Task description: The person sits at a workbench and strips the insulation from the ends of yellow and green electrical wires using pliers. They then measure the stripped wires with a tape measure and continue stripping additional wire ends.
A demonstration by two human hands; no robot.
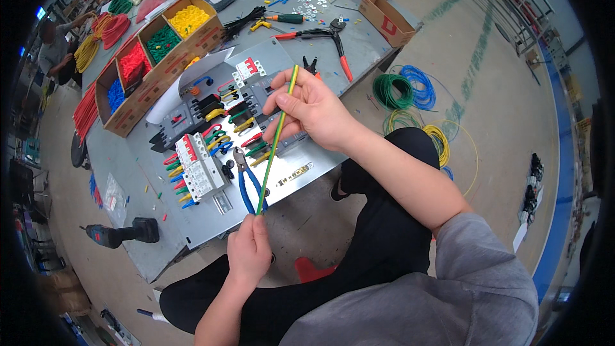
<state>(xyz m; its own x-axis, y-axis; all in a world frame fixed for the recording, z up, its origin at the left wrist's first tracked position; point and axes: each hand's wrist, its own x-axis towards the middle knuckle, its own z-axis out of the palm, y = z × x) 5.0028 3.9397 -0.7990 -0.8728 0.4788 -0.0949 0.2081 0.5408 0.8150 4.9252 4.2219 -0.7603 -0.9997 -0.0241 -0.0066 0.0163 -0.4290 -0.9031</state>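
Observation:
A straight length of green-and-yellow wire (277,136) runs slantwise between my two hands. My left hand (248,251) pinches its lower end between thumb and fingers. Higher up, my right hand (312,110) is closed on the wire, with the tip sticking out above the fingers. Behind the wire, blue-handled cutting pliers (242,179) lie on a metal mounting plate (256,186). A row of white circuit breakers with red switches (200,168) is mounted there, beside dark grey breakers (180,122) and short red, yellow, green and blue wires (218,140).
Cardboard compartments (152,64) of coloured caps stand at the table's far left. A cordless drill (123,233) lies near left. Red-handled crimpers (336,35) and an open box (387,20) lie at the back. Wire coils (393,92) rest on the floor. Another person (54,51) is far left.

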